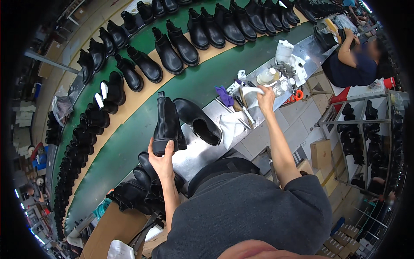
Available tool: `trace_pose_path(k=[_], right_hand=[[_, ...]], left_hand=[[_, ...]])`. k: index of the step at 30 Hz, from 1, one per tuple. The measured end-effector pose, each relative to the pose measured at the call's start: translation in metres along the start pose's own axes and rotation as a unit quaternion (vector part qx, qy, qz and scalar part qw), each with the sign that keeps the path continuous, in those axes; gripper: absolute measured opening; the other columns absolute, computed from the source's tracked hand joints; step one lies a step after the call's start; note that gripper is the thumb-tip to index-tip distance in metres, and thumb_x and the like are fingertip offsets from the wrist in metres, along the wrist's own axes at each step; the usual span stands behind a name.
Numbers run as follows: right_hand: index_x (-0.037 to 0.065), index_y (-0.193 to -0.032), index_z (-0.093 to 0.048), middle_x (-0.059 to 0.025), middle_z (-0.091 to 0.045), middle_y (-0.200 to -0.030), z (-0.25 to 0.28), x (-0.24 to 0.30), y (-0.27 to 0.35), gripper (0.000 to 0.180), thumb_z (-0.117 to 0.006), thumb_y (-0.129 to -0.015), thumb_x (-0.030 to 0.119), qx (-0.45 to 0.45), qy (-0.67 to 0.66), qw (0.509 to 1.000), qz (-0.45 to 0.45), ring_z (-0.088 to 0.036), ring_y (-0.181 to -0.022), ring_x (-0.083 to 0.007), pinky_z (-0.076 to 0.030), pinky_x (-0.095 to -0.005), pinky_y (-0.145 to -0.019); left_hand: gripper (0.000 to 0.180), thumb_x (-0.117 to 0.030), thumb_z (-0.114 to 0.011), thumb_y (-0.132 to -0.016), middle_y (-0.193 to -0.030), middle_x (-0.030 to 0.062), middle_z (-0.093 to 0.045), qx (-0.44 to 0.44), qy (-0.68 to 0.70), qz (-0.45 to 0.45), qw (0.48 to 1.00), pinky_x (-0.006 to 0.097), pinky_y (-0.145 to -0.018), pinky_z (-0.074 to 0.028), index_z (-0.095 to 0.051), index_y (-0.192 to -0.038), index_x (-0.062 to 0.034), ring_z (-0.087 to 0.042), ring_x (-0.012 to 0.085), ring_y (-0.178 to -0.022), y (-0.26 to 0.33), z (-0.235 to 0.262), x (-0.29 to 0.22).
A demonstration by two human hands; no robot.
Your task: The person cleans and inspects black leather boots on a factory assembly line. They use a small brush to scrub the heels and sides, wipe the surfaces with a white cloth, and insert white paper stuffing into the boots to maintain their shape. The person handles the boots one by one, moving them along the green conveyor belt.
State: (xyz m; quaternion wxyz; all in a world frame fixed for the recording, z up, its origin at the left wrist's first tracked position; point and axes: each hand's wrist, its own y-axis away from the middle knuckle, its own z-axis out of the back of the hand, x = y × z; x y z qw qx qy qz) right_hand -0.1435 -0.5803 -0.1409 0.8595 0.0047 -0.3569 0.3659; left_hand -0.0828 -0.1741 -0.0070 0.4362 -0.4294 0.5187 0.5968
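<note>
My left hand (161, 160) grips a black ankle boot (167, 123) by its heel, fingers curled under the sole, holding it upright over the near edge of the metal surface (196, 153). My right hand (265, 96) is raised farther along the same surface, closed around the end of a slim white tool (252, 90) that points left from my fingers. A second black boot (198, 121) lies on its side just beside the one I hold, its open top facing me. A white cloth (230, 125) lies on the surface right of that boot, below my right hand. Beyond my right hand lies a clutter of work items: a purple rag (224, 96), a clear plastic bottle (267, 76), a white container (283, 51) and orange-handled scissors (298, 94). More black boots (144, 185) are heaped below my left hand, near my lap. Past the surface runs a green conveyor belt (142, 129) with a tan strip, carrying rows of finished black boots (177, 45) standing in pairs, curving away to both sides. At upper right another person in a dark blue shirt (355, 64) sits bent over the far end of the surface. A metal rack (366, 125) holding more dark boots stands to my right, with a small cardboard box (321, 153) on the tiled floor beside it.
</note>
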Motion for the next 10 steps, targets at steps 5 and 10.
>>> trace_pose_path(k=[5, 10], right_hand=[[0.007, -0.071, -0.060, -0.0086, -0.064, -0.103, 0.001, -0.017, -0.016, 0.018, -0.051, -0.079, -0.005, 0.016, -0.526, 0.826, -0.201, -0.060, -0.094, -0.0251, -0.047, -0.0389, -0.091], [0.002, -0.118, -0.049, -0.0059, -0.057, -0.080, 0.018, -0.018, -0.079, 0.025, -0.048, -0.093, 0.004, -0.092, -0.533, 0.812, -0.221, -0.053, -0.062, -0.0115, -0.046, -0.0259, -0.053]], left_hand=[[0.077, -0.014, -0.083, -0.072, -0.102, 0.0185, -0.061, 0.005, -0.006, -0.002, 1.000, 0.029, -0.078, -0.052, -0.041, -0.133, 0.0096, -0.064, 0.0205, -0.086, -0.004, -0.002, 0.005], [0.078, -0.015, -0.084, -0.072, -0.104, 0.0184, -0.061, -0.004, 0.004, -0.006, 1.000, 0.030, -0.081, -0.051, -0.041, -0.133, 0.0105, -0.063, 0.0206, -0.090, -0.005, 0.000, 0.007]])
